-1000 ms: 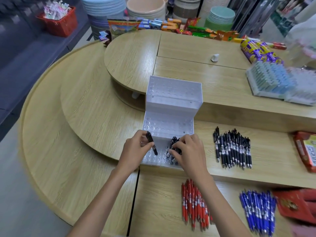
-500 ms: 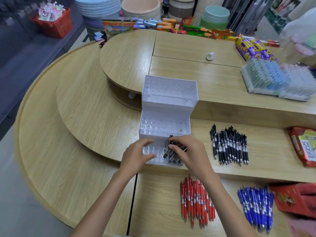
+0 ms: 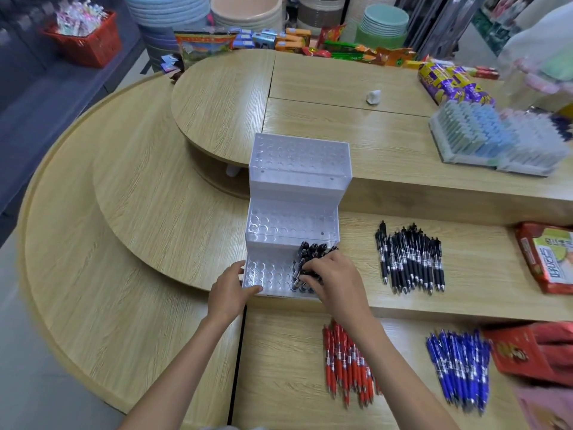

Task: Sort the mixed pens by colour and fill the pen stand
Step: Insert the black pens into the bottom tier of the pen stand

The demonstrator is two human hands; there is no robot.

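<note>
A red basket (image 3: pixel 85 41) sits at ten o'clock. Green bowls (image 3: pixel 386 21) are stacked at one o'clock. A small white lump (image 3: pixel 373 97) lies on the wooden table (image 3: pixel 139 212). A red packet (image 3: pixel 548 259) lies at three o'clock.

I see the clear pen stand (image 3: pixel 291 218) (three steps, each dotted with holes) at the near edge of the counter's (image 3: pixel 173 218) middle tier. My left hand (image 3: pixel 231 290) holds its front-left corner. My right hand (image 3: pixel 335 280) curls its fingers round the standing black pens (image 3: pixel 310 256) at the lowest step's right end. Loose black pens (image 3: pixel 409 259) lie to the right of the stand. Red pens (image 3: pixel 347 364) and blue pens (image 3: pixel 459 367) lie on the lowest tier.
</note>
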